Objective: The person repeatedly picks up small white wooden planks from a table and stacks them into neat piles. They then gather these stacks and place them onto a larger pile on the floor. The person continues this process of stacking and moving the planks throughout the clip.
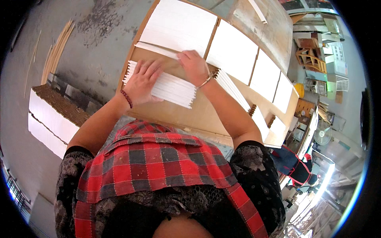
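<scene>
Your left hand (143, 81) spread, unclenched, atop notched white slats (176, 90), 11 o'clock on table (210, 115). Right hand (193, 67) by loose strip (154, 50); blurred, can't tell grip. Three groups (232, 89) toward 2–3 o'clock look done; strip seemingly left.

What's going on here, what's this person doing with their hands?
A person in a red checked apron is handling white strips. The left hand lies across a row of notched-end strips on a tan board. The right hand is at the end of a single strip just beyond; blur hides its grip. Big white slabs line the board's far side.
</scene>
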### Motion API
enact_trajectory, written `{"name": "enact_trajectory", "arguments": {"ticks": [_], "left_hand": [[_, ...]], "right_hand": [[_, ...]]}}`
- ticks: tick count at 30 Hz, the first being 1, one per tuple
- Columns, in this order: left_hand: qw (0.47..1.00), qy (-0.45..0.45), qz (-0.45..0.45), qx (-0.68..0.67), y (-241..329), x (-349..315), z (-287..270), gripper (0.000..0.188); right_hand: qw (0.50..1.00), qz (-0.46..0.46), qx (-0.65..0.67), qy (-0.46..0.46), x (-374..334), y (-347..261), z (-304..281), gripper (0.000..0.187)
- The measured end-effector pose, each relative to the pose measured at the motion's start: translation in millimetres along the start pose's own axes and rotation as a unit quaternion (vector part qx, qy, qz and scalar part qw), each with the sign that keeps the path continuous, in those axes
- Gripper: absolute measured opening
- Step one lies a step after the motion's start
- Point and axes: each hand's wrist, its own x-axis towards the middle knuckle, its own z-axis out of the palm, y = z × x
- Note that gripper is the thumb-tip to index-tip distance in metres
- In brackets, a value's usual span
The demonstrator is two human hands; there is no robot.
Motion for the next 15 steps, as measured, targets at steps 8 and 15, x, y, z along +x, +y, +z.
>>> {"name": "enact_trajectory", "arguments": {"ticks": [8, 15], "left_hand": [[0.994, -0.103, -0.008, 0.015, 15, -28, 4, 0.109], [0.999, -0.009, 0.011, -0.038, 21, -7, -22, 0.104]], "right_hand": [[0.940, 0.020, 0.191, -0.281, -38, -18, 1, 0.019], [0.998, -0.025, -0.059, 0.002, 33, 33, 8, 0.024]]}}
